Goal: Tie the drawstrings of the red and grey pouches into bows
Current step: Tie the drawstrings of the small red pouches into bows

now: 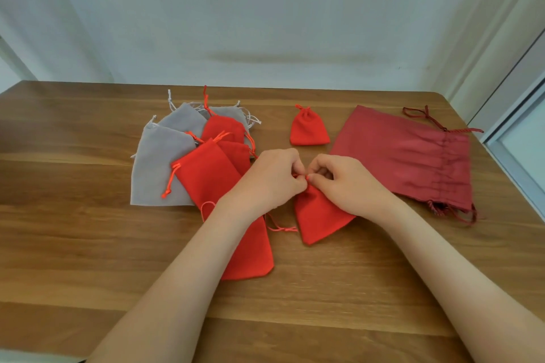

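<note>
Both hands, left (272, 178) and right (343, 183), pinch the drawstring at the red pouch's (320, 216) neck, fingers clamped; a tied pouch (309, 128) lies beyond it.

Both hands meet at the gathered mouth of a small red pouch (320, 219) lying on the wooden bench (73, 244). The left hand (272, 178) and right hand (342, 183) each pinch its drawstring between curled fingertips. To the left lies a heap of grey and red pouches (188, 156). Behind the hands sits a closed small red pouch (308, 128), and to the right a large dark red bag (410, 156).
</note>
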`<state>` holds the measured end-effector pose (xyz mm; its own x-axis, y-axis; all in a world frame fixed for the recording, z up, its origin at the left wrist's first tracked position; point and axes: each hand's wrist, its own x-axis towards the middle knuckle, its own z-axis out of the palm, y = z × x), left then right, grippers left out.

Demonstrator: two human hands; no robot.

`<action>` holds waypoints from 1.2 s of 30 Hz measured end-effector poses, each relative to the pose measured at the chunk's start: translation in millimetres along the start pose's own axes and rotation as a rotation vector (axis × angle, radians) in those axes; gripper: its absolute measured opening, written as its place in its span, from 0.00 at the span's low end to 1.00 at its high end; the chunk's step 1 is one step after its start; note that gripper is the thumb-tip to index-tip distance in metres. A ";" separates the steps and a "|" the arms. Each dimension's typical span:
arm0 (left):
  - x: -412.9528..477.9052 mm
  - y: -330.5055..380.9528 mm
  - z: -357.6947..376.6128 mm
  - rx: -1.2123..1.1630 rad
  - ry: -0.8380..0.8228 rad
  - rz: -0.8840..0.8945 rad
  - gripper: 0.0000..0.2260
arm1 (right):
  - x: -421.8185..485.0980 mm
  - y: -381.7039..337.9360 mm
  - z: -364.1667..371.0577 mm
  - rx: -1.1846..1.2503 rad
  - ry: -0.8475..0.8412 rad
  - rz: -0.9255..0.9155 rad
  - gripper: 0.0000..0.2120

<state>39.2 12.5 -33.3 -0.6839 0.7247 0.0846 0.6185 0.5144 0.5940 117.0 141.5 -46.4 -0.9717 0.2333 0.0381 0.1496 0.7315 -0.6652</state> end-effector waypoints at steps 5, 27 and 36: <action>5.2 4.9 3.5 0.223 -0.036 -0.006 0.07 | 1.6 -0.8 -0.1 -0.016 0.000 0.006 0.04; 3.5 -17.9 8.0 -0.876 0.022 -0.067 0.07 | 1.9 2.7 -11.2 0.221 0.040 -0.030 0.07; 4.0 -13.3 7.1 -0.907 0.036 0.010 0.10 | -2.9 -3.2 -15.1 0.591 -0.030 0.089 0.08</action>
<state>31.1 11.9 -46.6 -0.7014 0.7043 0.1093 0.0929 -0.0617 0.9938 122.2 148.2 -33.1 -0.9661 0.2526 -0.0526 0.1121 0.2272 -0.9674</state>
